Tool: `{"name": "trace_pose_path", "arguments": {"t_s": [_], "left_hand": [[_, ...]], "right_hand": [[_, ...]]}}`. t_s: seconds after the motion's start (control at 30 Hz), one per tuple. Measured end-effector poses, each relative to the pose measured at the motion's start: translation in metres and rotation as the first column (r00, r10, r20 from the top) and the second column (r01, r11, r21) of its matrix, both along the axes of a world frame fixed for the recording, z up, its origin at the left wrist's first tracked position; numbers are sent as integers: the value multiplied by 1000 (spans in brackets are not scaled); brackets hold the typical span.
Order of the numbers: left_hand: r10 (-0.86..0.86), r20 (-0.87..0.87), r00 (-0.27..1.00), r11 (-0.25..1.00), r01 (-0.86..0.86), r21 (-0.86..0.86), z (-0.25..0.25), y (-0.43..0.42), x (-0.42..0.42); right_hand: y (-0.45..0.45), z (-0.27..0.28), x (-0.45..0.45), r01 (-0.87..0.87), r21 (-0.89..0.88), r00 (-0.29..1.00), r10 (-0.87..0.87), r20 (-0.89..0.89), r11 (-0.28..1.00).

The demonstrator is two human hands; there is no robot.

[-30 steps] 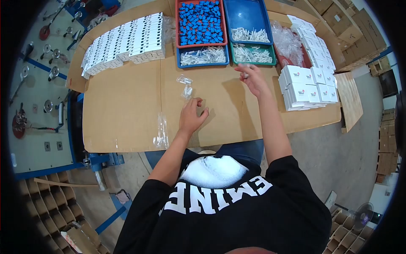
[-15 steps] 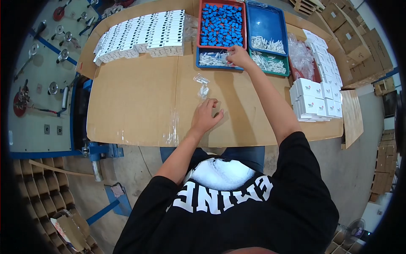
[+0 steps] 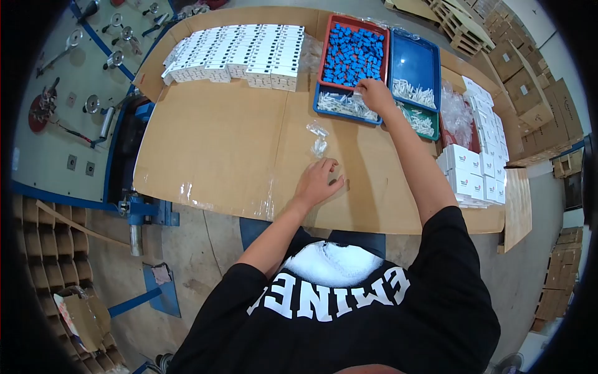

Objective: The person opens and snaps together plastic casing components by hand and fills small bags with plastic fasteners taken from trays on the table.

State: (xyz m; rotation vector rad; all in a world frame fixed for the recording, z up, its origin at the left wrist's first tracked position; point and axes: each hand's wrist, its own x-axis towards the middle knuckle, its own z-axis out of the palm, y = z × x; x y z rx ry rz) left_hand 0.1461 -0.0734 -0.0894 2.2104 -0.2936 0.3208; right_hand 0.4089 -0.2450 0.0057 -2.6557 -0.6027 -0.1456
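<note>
My right hand (image 3: 376, 96) reaches over the far side of the table, where the red tray (image 3: 323, 65) meets the blue tray of white parts (image 3: 333, 114). Its fingers are pinched together; what is between them is too small to make out. Blue clip-like pieces (image 3: 355, 53) fill the red tray, and slim white plastic pieces (image 3: 339, 105) lie in the tray below it. My left hand (image 3: 319, 184) rests on the cardboard with fingers curved and apart, holding nothing. Just beyond its fingertips lie small clear packets (image 3: 319, 147) with whitish contents.
Rows of white boxes (image 3: 240, 53) stand at the back left. A larger blue tray (image 3: 414, 59) and a green tray (image 3: 423, 128) hold more white pieces. Crumpled clear plastic bags (image 3: 456, 115) and stacked white boxes (image 3: 470, 174) occupy the right side.
The camera view has shifted, so the table appears lower and further right. My right hand has moved slightly from above the white pieces toward the red tray's near edge. My left hand stays beside the packets.
</note>
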Motion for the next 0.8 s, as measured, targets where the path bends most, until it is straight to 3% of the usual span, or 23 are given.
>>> {"name": "trace_pose_path", "arguments": {"t_s": [0.17, 0.33, 0.4, 0.43, 0.5, 0.53, 0.57, 0.63, 0.7, 0.8], "left_hand": [[-2, 16, 1000, 1000, 2, -23, -3, 1, 0], [27, -20, 999, 998, -28, -60, -4, 0, 0], [19, -30, 999, 998, -21, -66, -4, 4, 1], [8, -21, 1000, 997, -10, -72, -4, 2, 0], [-37, -110, 993, 986, 18, -168, -1, -1, -2], [-38, -199, 979, 969, -13, -247, -1, 2, -2], [-58, -198, 979, 968, 7, -249, -6, 5, -2], [-23, -177, 984, 867, -68, -494, -20, 11, -8], [-3, -252, 968, 739, -168, -652, -7, 14, -26], [35, -244, 969, 850, -157, -503, -7, 41, -61]], "right_hand": [[-4, -9, -5, 17, 122, 992, -33, 125, 992], [-7, -18, -4, 8, 238, 990, -42, 136, 971], [-10, -21, -11, 105, 498, 984, -160, 71, 861], [-16, -26, -22, 140, 491, 980, -193, 58, 860], [-34, -27, -35, 279, 677, 960, -188, -207, 681], [-55, -37, -34, 226, 539, 964, -268, -1, 811], [-76, -35, -35, 241, 537, 958, -287, 1, 808], [-122, -28, -44, 505, 629, 860, -277, -430, 592], [-171, -8, -41, 587, 607, 809, -358, -467, 536], [-258, 5, -15, 637, 660, 758, -481, -442, 398]]}}
